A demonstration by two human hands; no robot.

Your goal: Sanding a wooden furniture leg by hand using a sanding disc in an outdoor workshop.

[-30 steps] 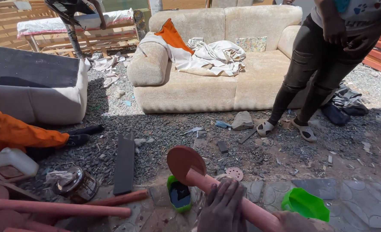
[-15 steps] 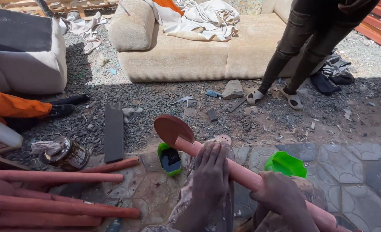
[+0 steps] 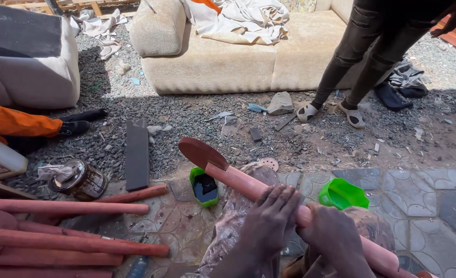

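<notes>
Both your hands wrap the reddish-brown wooden pole [image 3: 240,184], left hand [image 3: 269,221] curled over it, right hand [image 3: 336,239] gripping just beside, touching it.

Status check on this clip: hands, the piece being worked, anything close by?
Left hand and right hand both gripping red wooden leg. Green tub under its disc end. Green lid beside right hand.
</notes>
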